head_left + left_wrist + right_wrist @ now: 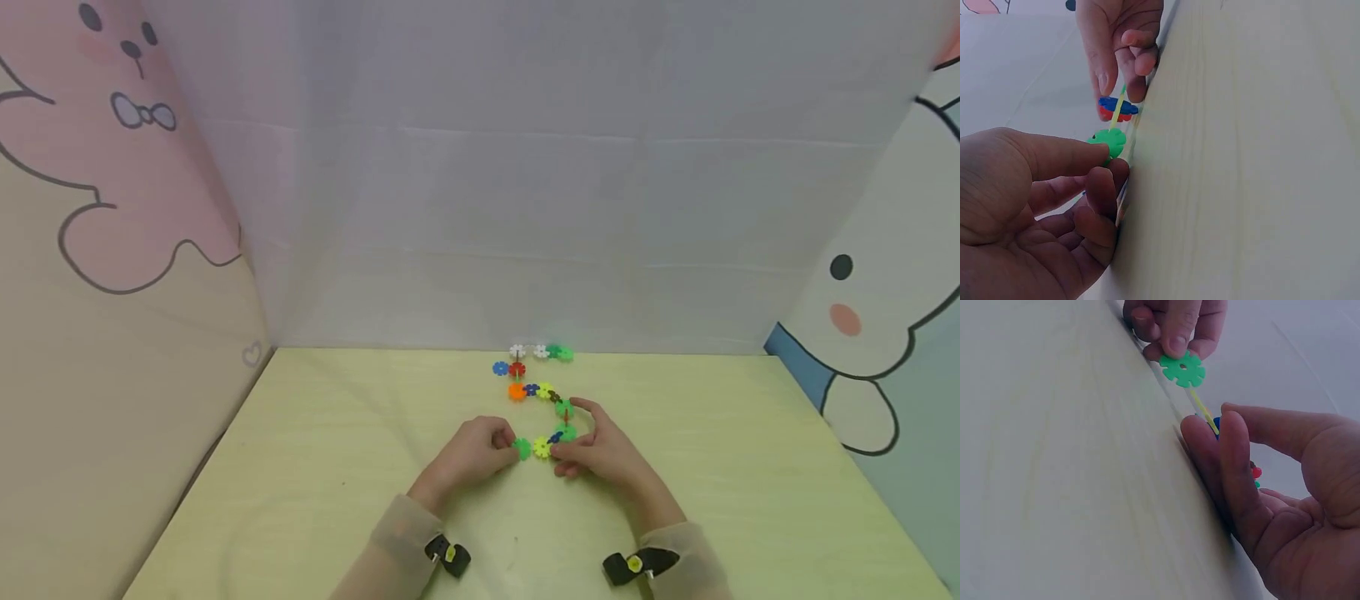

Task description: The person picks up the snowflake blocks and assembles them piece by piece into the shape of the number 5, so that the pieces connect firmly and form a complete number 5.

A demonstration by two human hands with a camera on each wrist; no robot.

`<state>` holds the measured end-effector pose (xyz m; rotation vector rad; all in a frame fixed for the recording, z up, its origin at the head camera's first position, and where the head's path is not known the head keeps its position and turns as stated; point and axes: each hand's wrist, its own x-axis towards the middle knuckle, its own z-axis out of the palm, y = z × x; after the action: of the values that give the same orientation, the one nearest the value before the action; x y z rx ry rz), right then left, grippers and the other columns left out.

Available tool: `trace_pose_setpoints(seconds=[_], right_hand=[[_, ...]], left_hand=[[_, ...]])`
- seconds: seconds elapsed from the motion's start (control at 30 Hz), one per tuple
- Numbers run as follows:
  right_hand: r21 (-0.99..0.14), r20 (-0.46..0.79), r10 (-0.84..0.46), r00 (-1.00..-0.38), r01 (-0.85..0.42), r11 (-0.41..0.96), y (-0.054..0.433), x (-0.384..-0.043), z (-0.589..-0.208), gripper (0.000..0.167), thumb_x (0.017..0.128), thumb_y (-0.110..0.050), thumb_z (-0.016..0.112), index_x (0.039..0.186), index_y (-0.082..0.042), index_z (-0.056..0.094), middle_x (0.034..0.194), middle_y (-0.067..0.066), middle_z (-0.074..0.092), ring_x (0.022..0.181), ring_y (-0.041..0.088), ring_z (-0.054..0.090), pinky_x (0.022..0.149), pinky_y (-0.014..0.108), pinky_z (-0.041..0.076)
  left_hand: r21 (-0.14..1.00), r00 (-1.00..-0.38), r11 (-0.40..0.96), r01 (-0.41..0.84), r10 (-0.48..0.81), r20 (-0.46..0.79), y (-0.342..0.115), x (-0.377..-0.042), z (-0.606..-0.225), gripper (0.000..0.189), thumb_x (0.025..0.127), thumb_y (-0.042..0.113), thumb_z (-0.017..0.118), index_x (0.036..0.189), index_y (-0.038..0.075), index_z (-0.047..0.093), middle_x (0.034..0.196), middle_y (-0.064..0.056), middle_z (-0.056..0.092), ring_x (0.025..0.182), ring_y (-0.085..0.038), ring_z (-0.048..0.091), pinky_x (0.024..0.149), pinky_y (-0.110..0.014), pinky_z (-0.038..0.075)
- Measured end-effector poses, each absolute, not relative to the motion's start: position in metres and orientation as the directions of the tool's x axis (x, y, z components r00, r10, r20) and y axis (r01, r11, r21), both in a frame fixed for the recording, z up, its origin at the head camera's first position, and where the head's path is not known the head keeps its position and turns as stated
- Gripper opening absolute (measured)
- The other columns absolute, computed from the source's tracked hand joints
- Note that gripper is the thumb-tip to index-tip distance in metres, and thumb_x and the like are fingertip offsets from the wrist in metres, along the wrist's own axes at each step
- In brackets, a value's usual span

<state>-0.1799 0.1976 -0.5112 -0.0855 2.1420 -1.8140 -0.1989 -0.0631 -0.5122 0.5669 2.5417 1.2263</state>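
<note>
My left hand (pixel 474 450) pinches a green notched interlocking disc (pixel 522 448) between thumb and fingertips. Just to its right is a yellow disc (pixel 542 447), the near end of a chain of linked discs; the right wrist view shows it edge-on, close to the green disc (pixel 1184 372). My right hand (pixel 611 454) holds this end of the chain, thumb by the yellow disc and index finger reaching to a green disc (pixel 564 407) farther up. A dark blue disc (pixel 1117 105) joins the yellow one. The right fingers partly hide the links.
The chain curves away over the pale wooden table (pixel 315 483), through an orange disc (pixel 517 391), a red disc (pixel 517 369) with a blue disc (pixel 500 368) beside it, then white and green discs near the back curtain (pixel 465 208). Printed cloths hang at both sides.
</note>
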Motion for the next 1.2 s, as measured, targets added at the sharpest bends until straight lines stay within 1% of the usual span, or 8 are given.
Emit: trace_pose_setpoints(seconds=[0.13, 0.27, 0.5, 0.57, 0.7, 0.8, 1.0, 1.2], right_hand=[[-0.973, -0.192, -0.239, -0.952, 0.154, 0.171, 0.193, -0.178, -0.513, 0.09, 0.1, -0.007, 0.081, 0.167, -0.005, 0.02, 0.086, 0.023, 0.079, 0.069, 0.026, 0.078, 0.069, 0.034, 0.064], [-0.976, -0.177, -0.23, -0.957, 0.141, 0.163, 0.192, -0.176, -0.514, 0.078, 0.1, -0.006, 0.08, 0.16, -0.004, 0.029, 0.088, 0.024, 0.079, 0.07, 0.025, 0.078, 0.068, 0.032, 0.064], [-0.978, -0.168, -0.211, -0.963, 0.136, 0.16, 0.192, -0.173, -0.516, 0.071, 0.101, -0.006, 0.079, 0.159, -0.007, 0.038, 0.092, 0.023, 0.08, 0.075, 0.026, 0.079, 0.068, 0.031, 0.063], [-0.979, -0.16, -0.216, -0.963, 0.126, 0.161, 0.192, -0.173, -0.516, 0.066, 0.101, -0.006, 0.078, 0.156, -0.004, 0.042, 0.092, 0.023, 0.08, 0.075, 0.026, 0.079, 0.067, 0.03, 0.063], [-0.981, -0.151, -0.242, -0.958, 0.114, 0.16, 0.19, -0.173, -0.517, 0.05, 0.102, -0.005, 0.077, 0.146, 0.004, 0.055, 0.092, 0.022, 0.08, 0.075, 0.024, 0.079, 0.067, 0.03, 0.063], [-0.983, -0.149, -0.253, -0.956, 0.115, 0.143, 0.188, -0.173, -0.519, 0.042, 0.103, -0.004, 0.075, 0.14, 0.009, 0.06, 0.09, 0.023, 0.08, 0.075, 0.023, 0.078, 0.067, 0.03, 0.063], [-0.987, -0.145, -0.223, -0.964, 0.125, 0.104, 0.188, -0.173, -0.522, 0.042, 0.102, -0.004, 0.076, 0.138, 0.011, 0.062, 0.091, 0.024, 0.08, 0.072, 0.02, 0.077, 0.069, 0.029, 0.063], [-0.984, -0.172, -0.192, -0.966, 0.161, 0.075, 0.189, -0.175, -0.524, 0.042, 0.102, -0.004, 0.076, 0.138, 0.011, 0.062, 0.091, 0.021, 0.081, 0.073, 0.019, 0.078, 0.072, 0.028, 0.063]], left_hand=[[0.798, -0.884, 0.551, 0.245, 0.465, -0.05, -0.06, -0.197, -0.512, 0.005, 0.097, 0.016, 0.078, 0.093, 0.016, 0.075, 0.08, 0.007, 0.067, 0.074, -0.01, 0.06, 0.07, -0.028, 0.051], [0.801, -0.887, 0.547, 0.243, 0.46, -0.045, -0.058, -0.196, -0.513, 0.006, 0.098, 0.016, 0.079, 0.093, 0.016, 0.075, 0.079, 0.007, 0.067, 0.073, -0.01, 0.06, 0.069, -0.028, 0.05], [0.808, -0.89, 0.539, 0.239, 0.453, -0.039, -0.056, -0.196, -0.517, 0.007, 0.098, 0.018, 0.08, 0.094, 0.017, 0.075, 0.081, 0.007, 0.068, 0.075, -0.011, 0.061, 0.071, -0.029, 0.052], [0.807, -0.89, 0.539, 0.241, 0.454, -0.037, -0.056, -0.196, -0.518, 0.007, 0.099, 0.019, 0.08, 0.094, 0.017, 0.075, 0.082, 0.007, 0.069, 0.076, -0.011, 0.061, 0.072, -0.029, 0.052], [0.81, -0.888, 0.534, 0.242, 0.459, -0.037, -0.055, -0.196, -0.518, 0.007, 0.099, 0.02, 0.08, 0.095, 0.017, 0.076, 0.082, 0.007, 0.068, 0.076, -0.011, 0.061, 0.072, -0.029, 0.052], [0.814, -0.885, 0.53, 0.239, 0.464, -0.042, -0.055, -0.196, -0.518, 0.007, 0.1, 0.022, 0.08, 0.096, 0.018, 0.076, 0.082, 0.008, 0.069, 0.076, -0.01, 0.061, 0.072, -0.029, 0.052], [0.807, -0.885, 0.537, 0.245, 0.465, -0.04, -0.059, -0.199, -0.519, 0.009, 0.101, 0.027, 0.078, 0.095, 0.021, 0.077, 0.084, 0.011, 0.07, 0.077, -0.009, 0.064, 0.074, -0.03, 0.053], [0.802, -0.883, 0.529, 0.277, 0.469, -0.004, -0.062, -0.202, -0.516, 0.008, 0.102, 0.025, 0.078, 0.095, 0.022, 0.079, 0.082, 0.013, 0.071, 0.076, -0.009, 0.064, 0.075, -0.031, 0.054]])
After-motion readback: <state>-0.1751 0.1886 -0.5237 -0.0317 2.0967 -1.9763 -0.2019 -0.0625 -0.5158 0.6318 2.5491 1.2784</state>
